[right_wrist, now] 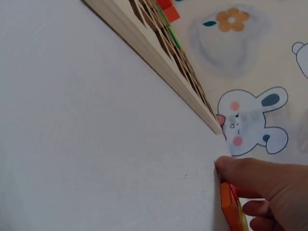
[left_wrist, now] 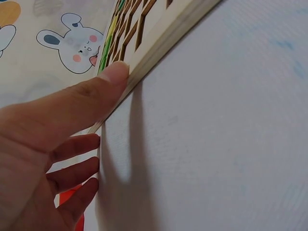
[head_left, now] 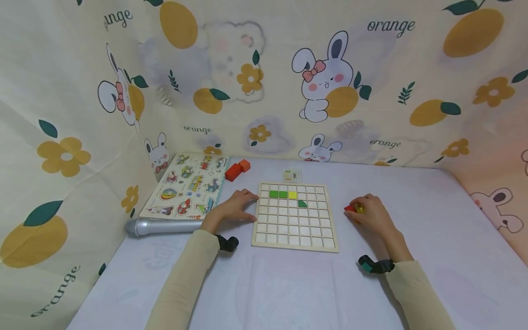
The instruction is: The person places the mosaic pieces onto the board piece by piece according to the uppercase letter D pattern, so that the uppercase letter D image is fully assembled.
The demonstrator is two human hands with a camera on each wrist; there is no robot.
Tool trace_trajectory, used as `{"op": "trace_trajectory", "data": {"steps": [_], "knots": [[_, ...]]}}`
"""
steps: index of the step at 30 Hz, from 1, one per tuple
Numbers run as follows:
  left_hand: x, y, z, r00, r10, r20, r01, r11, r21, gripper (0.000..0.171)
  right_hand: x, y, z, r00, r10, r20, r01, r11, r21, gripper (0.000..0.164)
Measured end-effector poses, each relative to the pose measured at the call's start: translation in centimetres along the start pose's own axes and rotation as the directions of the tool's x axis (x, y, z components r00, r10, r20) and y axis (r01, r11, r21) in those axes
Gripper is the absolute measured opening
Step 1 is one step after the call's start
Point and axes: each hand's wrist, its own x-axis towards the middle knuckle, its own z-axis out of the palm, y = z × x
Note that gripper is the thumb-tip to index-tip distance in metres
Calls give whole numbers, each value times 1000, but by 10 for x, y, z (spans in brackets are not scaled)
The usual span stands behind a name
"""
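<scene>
A square wooden grid board (head_left: pixel 294 250) lies on the white-covered table. Near its top are two green squares (head_left: pixel 278 194), a yellow square (head_left: pixel 292 195) and a green quarter-round piece (head_left: pixel 302 203). At the board's left edge is my left hand (head_left: pixel 233 206); the thumb (left_wrist: pixel 115 72) rests on the rim and the other fingers are spread along the side. To the right of the board, my right hand (head_left: pixel 373 215) has thumb and bent fingers around small pieces: a red one (head_left: pixel 349 208), a yellow one (head_left: pixel 360 208) and an orange one (right_wrist: pixel 231 207). The fingers partly hide them.
Behind the board lies a small patterned card (head_left: pixel 292 175). Two red-orange blocks (head_left: pixel 233 172) stand at the back left, next to a picture sheet (head_left: pixel 165 208). A silver microphone (head_left: pixel 165 227) lies in front of that sheet. Printed cloth walls (head_left: pixel 264 114) border the table.
</scene>
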Motion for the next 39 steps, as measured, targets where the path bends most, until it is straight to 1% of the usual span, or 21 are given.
{"op": "trace_trajectory", "data": {"steps": [4,9,12,15,18,21,25,28,31,33,35,39], "knots": [[-1,1,-1,1000,-2,0,2,1000,-13,67,0,-1,1,1000,11,1,-11,1000,12,39],[-1,0,-1,1000,5,-4,-5,1000,-13,67,4,-1,3,999,-23,24,22,999,45,33],[0,-1,0,1000,12,-7,-12,1000,-12,67,5,-4,2,998,-39,41,36,997,73,32],[0,-1,0,1000,16,-5,-16,1000,-8,67,7,-11,3,998,-57,35,53,993,103,33],[1,-2,0,1000,19,-7,-19,1000,-6,67,10,-22,8,994,-104,15,101,986,130,35],[1,-2,0,1000,22,-11,-22,1000,-8,67,12,-36,15,987,-159,25,153,974,168,36],[1,-1,0,1000,16,-9,-16,1000,-7,67,13,-57,25,966,-256,38,243,946,216,32],[1,-1,-1,1000,10,-4,-10,1000,-4,67,16,-68,33,935,-356,8,345,912,220,24],[0,0,-1,1000,12,-3,-12,1000,-6,67,18,-75,40,902,-431,-26,425,875,231,18],[0,0,-1,1000,12,-2,-12,1000,-6,67,20,-79,42,888,-459,-36,454,859,238,16],[0,0,-1,1000,10,-1,-10,1000,-5,67,21,-81,45,879,-475,-39,470,851,234,15],[0,-1,-1,1000,12,-2,-12,1000,1,67,23,-81,50,871,-490,-32,486,850,202,12]]}}
